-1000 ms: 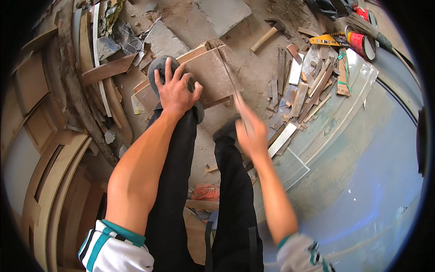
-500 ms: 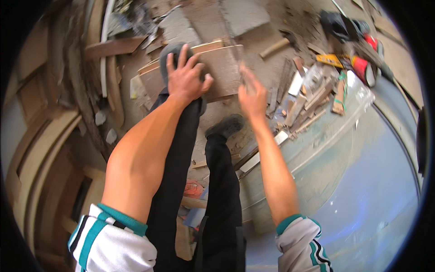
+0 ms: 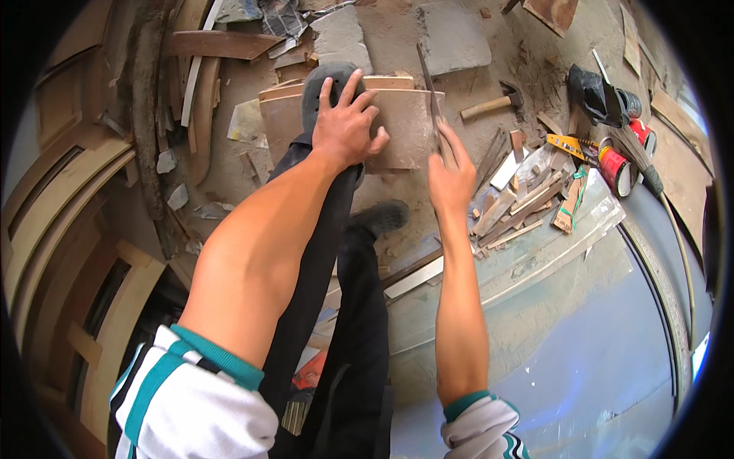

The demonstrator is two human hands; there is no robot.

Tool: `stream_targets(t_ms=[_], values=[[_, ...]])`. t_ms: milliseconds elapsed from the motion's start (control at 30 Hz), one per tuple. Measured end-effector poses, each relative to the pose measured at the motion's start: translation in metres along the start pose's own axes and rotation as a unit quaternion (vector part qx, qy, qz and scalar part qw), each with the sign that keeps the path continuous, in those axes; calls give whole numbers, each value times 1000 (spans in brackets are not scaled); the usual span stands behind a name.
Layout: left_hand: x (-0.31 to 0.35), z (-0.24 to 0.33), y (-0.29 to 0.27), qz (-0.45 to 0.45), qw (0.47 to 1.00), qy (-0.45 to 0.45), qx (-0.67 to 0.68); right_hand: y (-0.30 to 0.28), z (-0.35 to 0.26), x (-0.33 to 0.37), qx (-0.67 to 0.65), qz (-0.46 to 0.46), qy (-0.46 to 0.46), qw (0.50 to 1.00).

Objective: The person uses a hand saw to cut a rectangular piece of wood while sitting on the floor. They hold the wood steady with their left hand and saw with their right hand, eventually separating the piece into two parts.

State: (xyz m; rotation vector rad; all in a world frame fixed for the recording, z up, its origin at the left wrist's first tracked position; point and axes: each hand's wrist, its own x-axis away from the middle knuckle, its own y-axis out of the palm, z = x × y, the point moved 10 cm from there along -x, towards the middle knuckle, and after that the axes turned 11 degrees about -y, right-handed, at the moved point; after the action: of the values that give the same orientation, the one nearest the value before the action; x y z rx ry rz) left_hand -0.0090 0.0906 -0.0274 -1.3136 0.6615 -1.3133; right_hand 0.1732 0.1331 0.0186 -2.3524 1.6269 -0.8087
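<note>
My left hand (image 3: pixel 344 126) lies with fingers spread over the toe of a dark grey clog (image 3: pixel 312 103), which presses on a flat brown wooden board (image 3: pixel 401 130). My right hand (image 3: pixel 453 180) is closed round a saw (image 3: pixel 425 73), whose narrow dark blade shows almost edge-on along the board's right edge. The grip is mostly hidden by my fingers. Beneath the board, a paler wooden piece (image 3: pixel 388 82) sticks out at its far side. My other foot, in a dark clog (image 3: pixel 382 217), stands on the ground nearer to me.
To the right lie a hammer (image 3: pixel 489 105), a pile of wood offcuts (image 3: pixel 527 203), a yellow tool (image 3: pixel 566 145) and a red can (image 3: pixel 614 168). A large glass-like sheet (image 3: pixel 550 329) covers the lower right. Wooden frames (image 3: pixel 69 206) stand on the left, grey slabs (image 3: pixel 455 38) beyond the board.
The view has shifted, so the board and tools sit further right in it. My right hand, blurred before, is now sharper at the board's right edge. The left hand stays on the clog.
</note>
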Motion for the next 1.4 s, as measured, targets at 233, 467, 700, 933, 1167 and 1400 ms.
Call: stream_targets(t_ms=[233, 467, 700, 933, 1167, 1400], values=[[11, -19, -2, 1, 1000, -28, 1, -47, -51, 161, -8, 8, -33, 999], [1, -5, 1, 10, 1000, 2, 12, -4, 3, 68, 33, 16, -38, 999], [6, -12, 5, -13, 1000, -15, -5, -26, -9, 127, -6, -6, -47, 999], [10, -23, -1, 14, 1000, -11, -2, -6, -2, 110, -2, 7, -27, 1000], [6, -13, -3, 10, 1000, -8, 12, -2, 27, 105, 10, 18, -49, 999], [11, -26, 1, -2, 1000, -23, -3, -27, -17, 166, 33, -6, -21, 999]])
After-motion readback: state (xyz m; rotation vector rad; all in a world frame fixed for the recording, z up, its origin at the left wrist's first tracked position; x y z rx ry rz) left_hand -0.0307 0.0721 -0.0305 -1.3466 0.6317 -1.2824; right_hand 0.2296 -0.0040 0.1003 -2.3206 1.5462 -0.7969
